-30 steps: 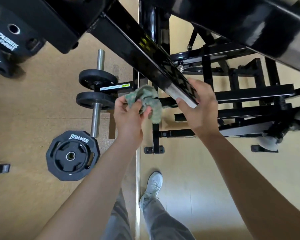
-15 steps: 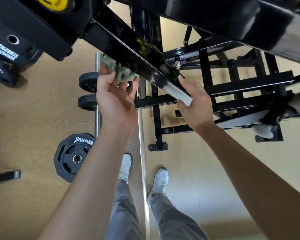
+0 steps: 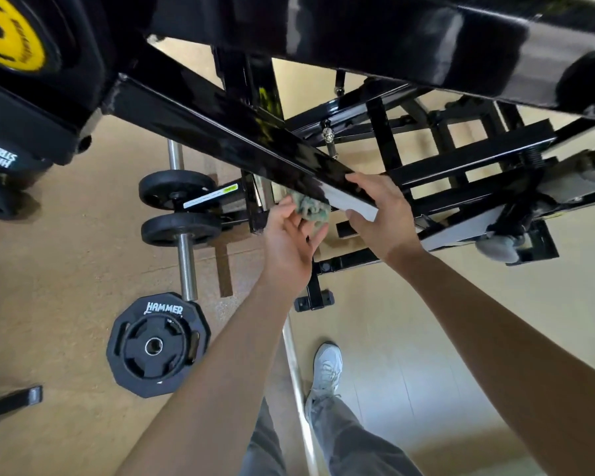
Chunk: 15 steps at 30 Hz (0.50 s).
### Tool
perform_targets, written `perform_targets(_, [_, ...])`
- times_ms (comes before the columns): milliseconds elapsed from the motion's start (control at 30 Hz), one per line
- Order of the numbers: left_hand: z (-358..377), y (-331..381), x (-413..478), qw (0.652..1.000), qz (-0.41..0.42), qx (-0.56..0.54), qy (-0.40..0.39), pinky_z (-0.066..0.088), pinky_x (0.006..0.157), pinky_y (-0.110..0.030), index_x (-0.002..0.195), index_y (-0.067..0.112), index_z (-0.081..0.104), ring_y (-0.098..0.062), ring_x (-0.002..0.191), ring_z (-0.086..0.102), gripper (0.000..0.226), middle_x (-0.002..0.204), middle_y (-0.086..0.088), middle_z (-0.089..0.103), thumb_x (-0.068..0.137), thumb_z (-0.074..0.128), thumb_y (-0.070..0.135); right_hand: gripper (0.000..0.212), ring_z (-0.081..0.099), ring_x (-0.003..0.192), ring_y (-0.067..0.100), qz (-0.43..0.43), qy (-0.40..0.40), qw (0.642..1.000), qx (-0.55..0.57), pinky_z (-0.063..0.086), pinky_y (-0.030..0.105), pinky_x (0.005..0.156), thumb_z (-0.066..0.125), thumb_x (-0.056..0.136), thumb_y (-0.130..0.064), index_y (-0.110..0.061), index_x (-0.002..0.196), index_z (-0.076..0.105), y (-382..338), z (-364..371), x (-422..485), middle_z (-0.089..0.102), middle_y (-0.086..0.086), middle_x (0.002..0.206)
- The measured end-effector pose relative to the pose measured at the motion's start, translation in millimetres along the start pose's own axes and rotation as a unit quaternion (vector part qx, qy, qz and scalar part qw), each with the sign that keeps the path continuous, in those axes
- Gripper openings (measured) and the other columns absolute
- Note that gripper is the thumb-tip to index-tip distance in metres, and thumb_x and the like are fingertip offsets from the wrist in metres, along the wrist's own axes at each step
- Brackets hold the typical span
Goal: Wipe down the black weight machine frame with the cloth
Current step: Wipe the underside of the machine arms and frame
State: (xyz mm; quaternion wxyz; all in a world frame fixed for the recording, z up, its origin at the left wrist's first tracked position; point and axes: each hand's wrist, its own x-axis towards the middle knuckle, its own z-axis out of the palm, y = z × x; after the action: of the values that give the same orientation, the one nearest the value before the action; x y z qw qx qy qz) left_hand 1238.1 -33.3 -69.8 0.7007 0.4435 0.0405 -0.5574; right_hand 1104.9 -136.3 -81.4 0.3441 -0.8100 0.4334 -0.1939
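Slippage looks likeliest: left hand (image 3: 289, 242) pinches crumpled green cloth (image 3: 311, 207) under glossy black steel frame bar (image 3: 220, 132), just beside right hand (image 3: 380, 221) gripping its end; that loose fingertip hold could drop it.

The top of the frame is closed off by a black beam (image 3: 392, 32), and a slanted frame bar (image 3: 220, 132) is run from upper left to centre. The room beneath its lower end is taken up by the left hand (image 3: 289, 245) holding the cloth (image 3: 311, 208) and the right hand (image 3: 381, 225) gripping the bar. At centre right only narrow gaps are left between black crossbars (image 3: 467, 159). At left, passage is barred by a chrome peg (image 3: 187, 266) with two small plates (image 3: 177, 188) and a Hammer weight plate (image 3: 157, 345); open floor (image 3: 59, 269) is left beyond them.
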Motion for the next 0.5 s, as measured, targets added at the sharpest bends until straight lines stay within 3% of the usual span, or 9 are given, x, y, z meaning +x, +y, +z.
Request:
perform_targets(67, [2,-15,10,0.999,-0.035,0.009,0.006,0.051,0.102,-0.043,0.12,0.018,0.063,-0.02,0.115,0.066,0.03,0.114,-0.002,0.071,0.097,0.045,0.027,0.061,0.054,0.126,0.019,0.029,0.01,0.999,-0.026,0.044,0.04,0.111,0.069,0.085,0.002,-0.02,0.141,0.056,16,-1,-7,0.058,0.001,0.135])
perform_targets(167, [6,-38,33,0.995,-0.095,0.023,0.035,0.055,0.096,-0.039,0.135,0.012,0.057,-0.023,0.122,0.065,0.039,0.13,-0.008,0.069,0.104,0.041,0.028,0.065,0.055,0.126,0.019,0.045,0.009,0.997,-0.065,0.042,0.03,0.112,0.063,0.085,0.009,-0.016,0.144,0.054,31,-5,-14,0.059,0.005,0.135])
perform_targets(367, [18,-86,68,0.976,-0.187,0.066,0.086,0.06,0.087,-0.034,0.129,0.016,0.065,-0.017,0.111,0.07,0.032,0.123,-0.006,0.072,0.105,0.051,0.031,0.063,0.054,0.13,0.02,0.055,0.006,0.996,-0.07,0.037,0.023,0.111,0.06,0.087,0.01,-0.014,0.145,0.053,32,-3,-14,0.059,0.008,0.138])
perform_targets(500, [22,-102,78,0.972,-0.197,0.112,0.061,0.058,0.096,-0.04,0.124,0.015,0.064,-0.02,0.115,0.066,0.024,0.126,-0.004,0.068,0.105,0.051,0.02,0.07,0.053,0.13,0.018,0.061,-0.001,0.997,-0.053,0.044,0.035,0.112,0.059,0.085,0.013,-0.018,0.147,0.05,33,-3,-17,0.056,0.005,0.141])
